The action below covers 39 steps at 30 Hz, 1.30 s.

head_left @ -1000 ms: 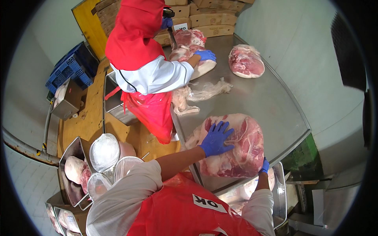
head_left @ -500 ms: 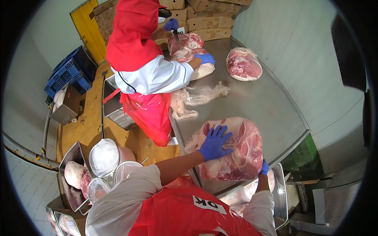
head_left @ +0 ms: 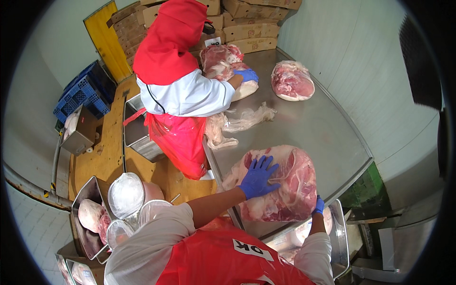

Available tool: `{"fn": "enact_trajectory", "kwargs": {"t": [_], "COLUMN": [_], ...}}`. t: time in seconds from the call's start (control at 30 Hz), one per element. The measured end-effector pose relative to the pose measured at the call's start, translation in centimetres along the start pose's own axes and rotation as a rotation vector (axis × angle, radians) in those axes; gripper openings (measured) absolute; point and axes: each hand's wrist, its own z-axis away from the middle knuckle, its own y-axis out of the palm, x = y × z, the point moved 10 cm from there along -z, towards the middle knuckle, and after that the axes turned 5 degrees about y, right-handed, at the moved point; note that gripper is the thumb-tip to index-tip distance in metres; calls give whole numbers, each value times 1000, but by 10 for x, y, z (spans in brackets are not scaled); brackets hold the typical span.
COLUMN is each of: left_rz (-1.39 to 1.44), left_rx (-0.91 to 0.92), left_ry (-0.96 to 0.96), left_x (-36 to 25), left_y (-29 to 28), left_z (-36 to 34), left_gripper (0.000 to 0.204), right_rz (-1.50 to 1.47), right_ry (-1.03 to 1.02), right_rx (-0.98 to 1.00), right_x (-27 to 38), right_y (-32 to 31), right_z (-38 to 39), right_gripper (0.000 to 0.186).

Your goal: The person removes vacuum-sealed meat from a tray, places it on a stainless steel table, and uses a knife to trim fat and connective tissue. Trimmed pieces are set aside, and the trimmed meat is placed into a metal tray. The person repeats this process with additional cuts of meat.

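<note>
A large cut of raw pork, pink-red with white fat and a thin pale membrane, lies on the metal table in front of me. My left hand, in a blue glove, rests flat on top of it with fingers spread. My right hand, also blue-gloved, is against the cut's near right edge by the table rim. Its fingers are mostly hidden, and whether it grips anything does not show. Farther left, strips of pale membrane lie on the steel.
Across the table a co-worker in a red hood presses a gloved hand on another cut. A separate meat cut lies at the far right. Metal bins of meat stand left; another tub is below my right arm. Cartons are stacked behind.
The co-worker's raised hand with a knife has gone out of sight behind the hood, which has shifted right. My hands stay in place on the cut.
</note>
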Motion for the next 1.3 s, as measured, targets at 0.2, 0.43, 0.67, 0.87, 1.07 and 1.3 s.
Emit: {"fn": "enact_trajectory", "kwargs": {"t": [0.2,0.43,0.67,0.87,1.07,1.3], "left_rz": [-46,-29,-33,-31,-54,-57], "left_rx": [21,27,18,20,14,2], "left_ry": [-39,-25,-13,-27,-33,-13], "left_x": [9,4,5,7,8,6], "left_y": [0,1,1,3,-2,-2], "left_z": [8,2,3,5,8,6], "left_gripper": [72,74,73,73,74,73], "right_rz": [223,188,387,359,249,223], "right_ry": [-32,-92,-120,-106,-125,-118], "right_rx": [-32,26,-61,-19,5,76], "right_x": [15,20,35,29,-8,-36], "right_y": [27,22,23,25,14,-2], "right_z": [29,28,43,35,-14,-50], "right_gripper": [42,43,47,44,44,45]}}
